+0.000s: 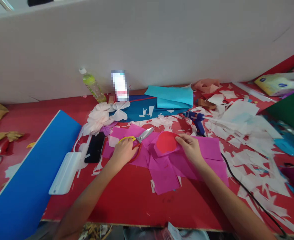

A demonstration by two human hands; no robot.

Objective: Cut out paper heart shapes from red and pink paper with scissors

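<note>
- Head view: we see the left hand (124,150) holding scissors (145,134), 9 o'clock from the red paper circle (166,142); the right hand (191,146) pinches that circle's edge over magenta sheets (165,180) on the red surface (126,203).
- Held at one edge, it could twist or crease, we judge; stray blades could nick the sheets.
- The glue gun (198,124), 2 o'clock, shows a red light (194,120); if hot, it could burn us. Snagging the black cord (248,193), 4 o'clock, might drag it.
- We can read no writing: bottle (93,87), 10 o'clock, and tissue pack (274,85), 2 o'clock, are too blurred; the upright phone (119,85), 11 o'clock, is pixelated.
</note>
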